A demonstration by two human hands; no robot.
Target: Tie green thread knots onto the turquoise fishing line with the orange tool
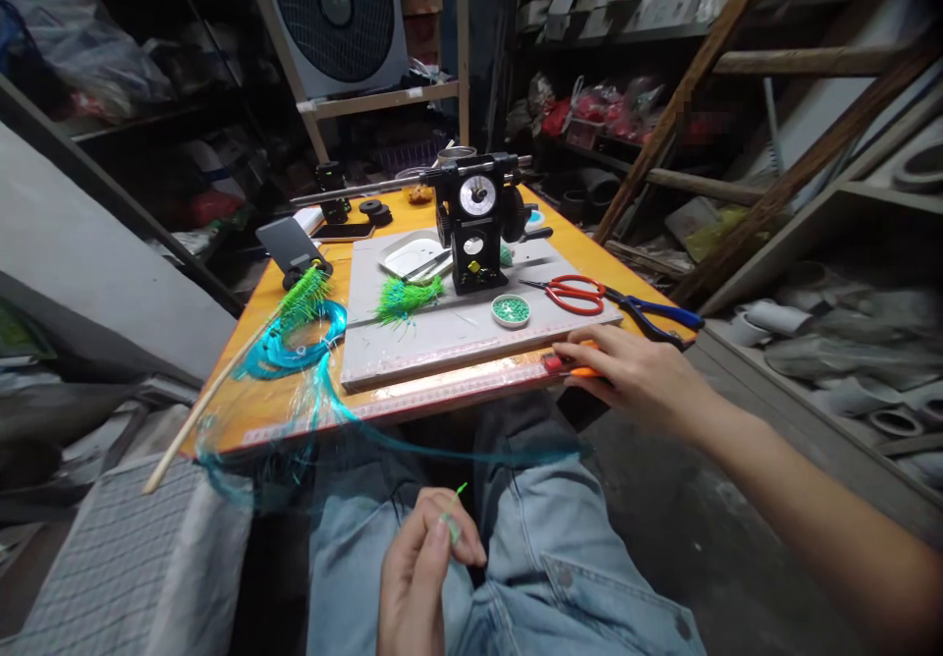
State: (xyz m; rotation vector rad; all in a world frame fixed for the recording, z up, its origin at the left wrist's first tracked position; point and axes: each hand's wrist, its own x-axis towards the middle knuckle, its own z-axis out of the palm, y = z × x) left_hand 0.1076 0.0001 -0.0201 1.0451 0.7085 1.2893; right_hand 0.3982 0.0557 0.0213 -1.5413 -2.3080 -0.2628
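Observation:
Over my lap, my left hand point(431, 558) is closed, thumb against fingers, pinching a small piece with a bright green tip point(461, 489). A pale green bit shows near the thumb; the rest is hidden. At the front right edge of the table, my right hand point(634, 366) has its fingers around a small orange-and-red item point(584, 371). Its exact kind is unclear. Just beyond that hand lie red-handled scissors point(575, 295) and blue-handled pliers point(667, 314). A small white dish point(511, 311) of green beads sits on the grey board point(413, 354).
A black winding device point(478, 234) with a dial stands on the board. Beside it are a green bristly bundle point(409, 298) and a white tray point(402, 255). Coiled blue line point(295, 342) hangs over the left edge near a wooden stick point(213, 396). A wooden ladder point(693, 96) leans at right.

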